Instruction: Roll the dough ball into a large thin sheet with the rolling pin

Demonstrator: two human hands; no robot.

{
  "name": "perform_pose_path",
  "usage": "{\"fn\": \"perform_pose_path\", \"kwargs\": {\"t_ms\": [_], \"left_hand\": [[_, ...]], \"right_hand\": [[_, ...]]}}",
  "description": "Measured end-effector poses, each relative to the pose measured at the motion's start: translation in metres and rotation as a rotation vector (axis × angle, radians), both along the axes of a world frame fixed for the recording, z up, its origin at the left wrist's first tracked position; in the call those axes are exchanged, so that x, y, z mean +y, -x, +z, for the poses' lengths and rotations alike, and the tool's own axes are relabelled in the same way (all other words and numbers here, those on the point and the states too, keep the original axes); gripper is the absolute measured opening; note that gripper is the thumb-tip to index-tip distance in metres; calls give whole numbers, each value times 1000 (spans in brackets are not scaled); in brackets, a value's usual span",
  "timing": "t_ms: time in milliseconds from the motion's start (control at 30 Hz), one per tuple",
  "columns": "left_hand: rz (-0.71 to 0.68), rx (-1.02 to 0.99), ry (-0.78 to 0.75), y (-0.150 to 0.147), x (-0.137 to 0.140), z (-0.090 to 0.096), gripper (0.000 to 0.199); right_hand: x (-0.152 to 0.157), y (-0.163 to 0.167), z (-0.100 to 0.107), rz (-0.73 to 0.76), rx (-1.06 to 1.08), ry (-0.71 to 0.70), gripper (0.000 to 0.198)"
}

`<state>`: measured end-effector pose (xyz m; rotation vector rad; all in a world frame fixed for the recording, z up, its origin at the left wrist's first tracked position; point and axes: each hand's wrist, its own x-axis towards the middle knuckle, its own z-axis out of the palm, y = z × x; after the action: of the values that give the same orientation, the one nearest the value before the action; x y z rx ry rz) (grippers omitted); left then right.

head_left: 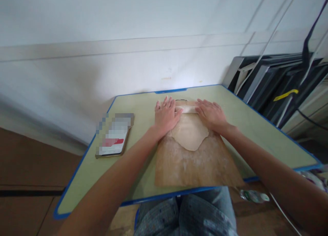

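A pale, floured rolling pin (189, 109) lies crosswise over the far edge of a flattened sheet of dough (191, 131). My left hand (166, 115) rests flat over the pin's left end, fingers stretched forward and thumb along the pin. Over its right end lies my right hand (210, 114), fingers extended and palm down. Both hands hide the pin's ends. The dough is thin, with an uneven near edge, on a wooden board (189, 169) dusted with flour.
A phone (116, 135) with a partly blurred screen lies left of the board on the pale green, blue-edged table (256, 133). A white wall stands behind. Dark panels (279, 82) lean at the right. A plastic bottle (254, 196) lies on the floor.
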<state>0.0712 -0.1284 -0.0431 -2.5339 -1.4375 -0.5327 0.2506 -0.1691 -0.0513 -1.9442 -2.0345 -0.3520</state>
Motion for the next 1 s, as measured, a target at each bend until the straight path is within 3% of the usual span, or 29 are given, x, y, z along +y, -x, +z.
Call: {"fn": "perform_pose_path", "kwargs": {"t_ms": [267,433,767,1000], "left_hand": [[-27,26,-39,10,-28,2,48],[-46,47,-39,13,-31,2,48],[13,75,48,-9,23,8,58],[152,134,252,-22,60,13,73]], "right_hand": [[-28,2,-3,46,-6,-18,45],[-29,-3,-2,70,-15,36,48],[25,-11,8,34,-27,143,49],[61,-17,16,61,-204,253,41]]}}
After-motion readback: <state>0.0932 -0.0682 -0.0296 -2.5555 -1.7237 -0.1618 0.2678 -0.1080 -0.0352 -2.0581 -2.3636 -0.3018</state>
